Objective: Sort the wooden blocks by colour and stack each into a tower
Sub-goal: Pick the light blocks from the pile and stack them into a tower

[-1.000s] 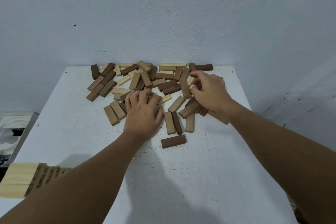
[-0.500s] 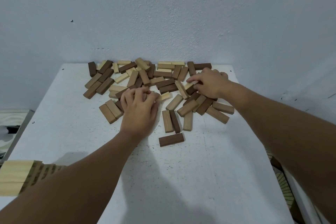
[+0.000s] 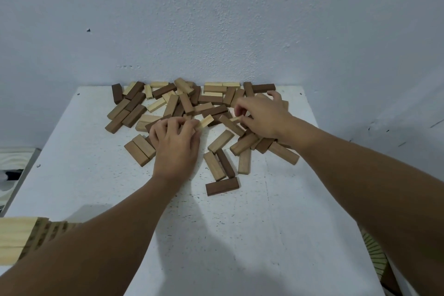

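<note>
**Picking pale blocks out of the mixed heap**

The left hand [image 3: 175, 144] pinches a pale block [image 3: 206, 121] at the heap's near side; the right hand [image 3: 262, 115] curls its fingers round another pale piece [image 3: 235, 118] deeper in. Best to lift each block straight up so its neighbours stay put, then carry it to the pale stack [image 3: 16, 235] at the table's near left corner. The wooden blocks [image 3: 182, 103] lie scattered along the far edge of the white, speckled table [image 3: 240, 235], which stands against a plain bluish wall [image 3: 216, 19].
</note>
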`<act>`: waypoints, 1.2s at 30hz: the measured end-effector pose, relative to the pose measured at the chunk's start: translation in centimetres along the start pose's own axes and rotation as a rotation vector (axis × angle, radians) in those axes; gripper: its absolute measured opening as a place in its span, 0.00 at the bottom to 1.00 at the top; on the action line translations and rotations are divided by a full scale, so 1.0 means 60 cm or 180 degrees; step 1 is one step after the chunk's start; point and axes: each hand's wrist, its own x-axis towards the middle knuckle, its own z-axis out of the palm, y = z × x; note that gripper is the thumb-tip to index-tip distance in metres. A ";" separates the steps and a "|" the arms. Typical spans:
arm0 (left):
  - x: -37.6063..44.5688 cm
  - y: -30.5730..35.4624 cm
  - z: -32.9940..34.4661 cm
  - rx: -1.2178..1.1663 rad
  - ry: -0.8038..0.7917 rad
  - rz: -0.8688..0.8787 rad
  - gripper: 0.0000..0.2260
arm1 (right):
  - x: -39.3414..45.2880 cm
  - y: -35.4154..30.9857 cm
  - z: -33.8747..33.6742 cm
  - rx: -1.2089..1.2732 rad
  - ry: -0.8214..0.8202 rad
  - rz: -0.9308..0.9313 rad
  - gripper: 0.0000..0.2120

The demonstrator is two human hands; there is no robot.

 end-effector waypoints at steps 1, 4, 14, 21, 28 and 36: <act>0.000 -0.001 0.001 0.0014 0.0008 0.0010 0.10 | 0.000 0.003 0.001 0.0104 0.0125 0.0026 0.05; 0.000 -0.002 0.003 0.0019 0.0009 0.0055 0.10 | 0.012 0.001 -0.002 0.0627 0.0518 0.0221 0.04; 0.002 -0.012 0.011 0.0099 0.0035 -0.0271 0.12 | 0.101 -0.076 0.014 -0.0357 -0.0115 0.0201 0.17; 0.006 -0.015 0.015 0.0156 -0.0083 -0.0268 0.16 | 0.109 -0.066 0.028 -0.0476 -0.0147 0.0126 0.18; 0.006 -0.014 0.015 0.0110 -0.0019 -0.0262 0.17 | 0.124 -0.066 0.014 -0.0136 -0.0023 0.0201 0.11; 0.007 -0.016 0.016 0.0120 0.0027 -0.0228 0.17 | 0.151 -0.081 0.001 -0.0045 -0.0399 0.0556 0.11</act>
